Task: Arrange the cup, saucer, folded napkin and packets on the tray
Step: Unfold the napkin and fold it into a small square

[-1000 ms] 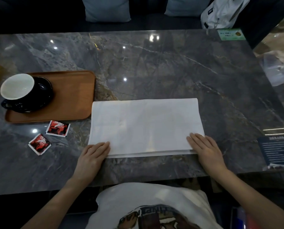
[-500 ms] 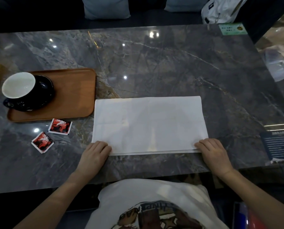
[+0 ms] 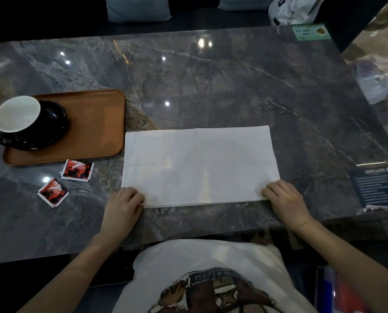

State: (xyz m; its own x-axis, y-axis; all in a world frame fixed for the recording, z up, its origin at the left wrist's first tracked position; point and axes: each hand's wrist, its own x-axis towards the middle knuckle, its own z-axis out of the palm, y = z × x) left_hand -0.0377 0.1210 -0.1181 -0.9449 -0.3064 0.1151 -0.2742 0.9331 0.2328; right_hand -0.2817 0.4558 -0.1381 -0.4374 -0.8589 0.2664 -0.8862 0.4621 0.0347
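So I've got the napkin [image 3: 199,164] flat on the bench [image 3: 211,86], folded once into a long rectangle, long axis running left-right straight in front of me. My left hand [image 3: 123,206] has its fingers curled onto the near-left corner, my right hand [image 3: 284,199] the same on the near-right corner, looks like both are pinching the near edge. Next fold probably goes either away from me or one end over the other, and since the tray [image 3: 93,123] sits off to the left, touching-close to the napkin's far-left corner, the left hand is the nearer one. Cup [image 3: 16,114] and saucer [image 3: 53,123] are already on the tray; both packets [image 3: 76,170] lie on the bench just in front of it.
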